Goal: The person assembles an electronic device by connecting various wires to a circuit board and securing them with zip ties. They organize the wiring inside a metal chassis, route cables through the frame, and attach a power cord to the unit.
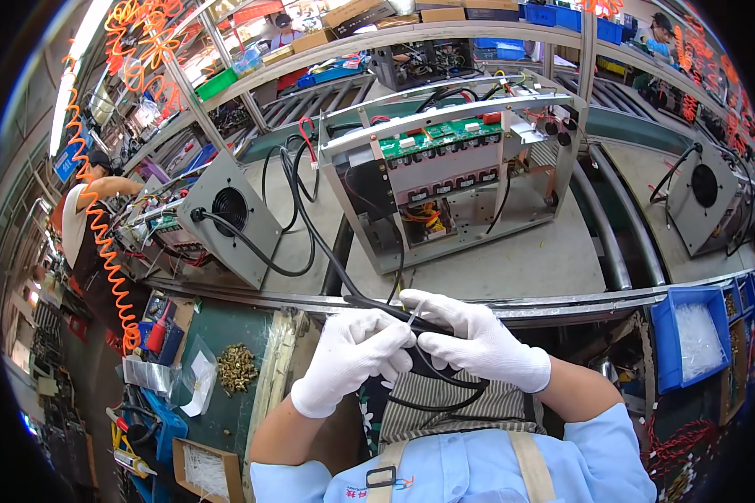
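Observation:
Both my hands wear white gloves and meet in front of my chest, over a black cable [310, 239] that is gathered into a loop below them. My left hand [348, 352] has its fingertips pinched at a thin white strip [414, 313], which looks like a cable tie, against the cable. My right hand [482, 339] is closed on the cable bundle, thumb and fingers on either side of it. Beyond my hands stands an open grey metal chassis [445, 180] with a green circuit board [441, 139] inside. Fingers partly hide where the strip meets the cable.
Grey units with fans [231, 210] stand left and right on the roller line [617, 218]. A green bench [226, 327] at left holds a pile of brass fittings [236, 369]. White strips fill a blue bin [668, 339] and a cardboard box [180, 469]. A co-worker [88, 205] stands at far left.

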The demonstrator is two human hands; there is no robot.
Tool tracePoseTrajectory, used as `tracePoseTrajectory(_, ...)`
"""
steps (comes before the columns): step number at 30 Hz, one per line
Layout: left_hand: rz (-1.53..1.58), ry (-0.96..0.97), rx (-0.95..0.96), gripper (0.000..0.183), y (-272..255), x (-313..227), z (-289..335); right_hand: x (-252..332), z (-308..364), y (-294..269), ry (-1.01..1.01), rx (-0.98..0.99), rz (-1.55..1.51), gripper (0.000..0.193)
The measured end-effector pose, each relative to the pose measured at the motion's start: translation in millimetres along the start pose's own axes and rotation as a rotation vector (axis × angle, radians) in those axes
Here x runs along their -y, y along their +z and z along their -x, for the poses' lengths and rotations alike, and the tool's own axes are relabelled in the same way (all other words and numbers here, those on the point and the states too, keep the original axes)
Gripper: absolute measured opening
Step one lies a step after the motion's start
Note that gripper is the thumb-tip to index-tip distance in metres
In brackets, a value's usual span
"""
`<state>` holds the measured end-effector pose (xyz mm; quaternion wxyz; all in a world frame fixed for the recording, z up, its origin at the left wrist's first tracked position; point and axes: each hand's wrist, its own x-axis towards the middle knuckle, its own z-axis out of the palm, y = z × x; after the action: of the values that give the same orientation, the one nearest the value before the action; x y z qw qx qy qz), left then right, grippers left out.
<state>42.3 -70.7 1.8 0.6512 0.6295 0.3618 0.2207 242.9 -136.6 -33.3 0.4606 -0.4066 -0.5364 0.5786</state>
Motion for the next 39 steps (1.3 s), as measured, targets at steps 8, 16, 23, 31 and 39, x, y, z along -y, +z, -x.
tracePoseTrajectory(8,0.025,0.018,-0.035,0.025,-1,5,3,-3,-2,2,-0.012,0.025,-0.017,0.057)
tracePoseTrajectory(16,-0.034,0.111,-0.174,0.022,10,13,1,-14,-10,10,-0.345,0.034,0.642,0.038)
tracePoseTrajectory(23,-0.793,0.725,-0.363,0.009,6,20,5,-28,-12,24,-0.477,-0.133,0.58,0.02)
tracePoseTrajectory(31,0.248,0.31,0.139,0.005,-6,48,44,-36,-15,23,-0.514,-0.116,0.438,0.048)
tracePoseTrajectory(39,0.083,0.445,-0.331,0.077,14,60,46,-10,-68,68,-0.359,-0.264,-0.138,0.067)
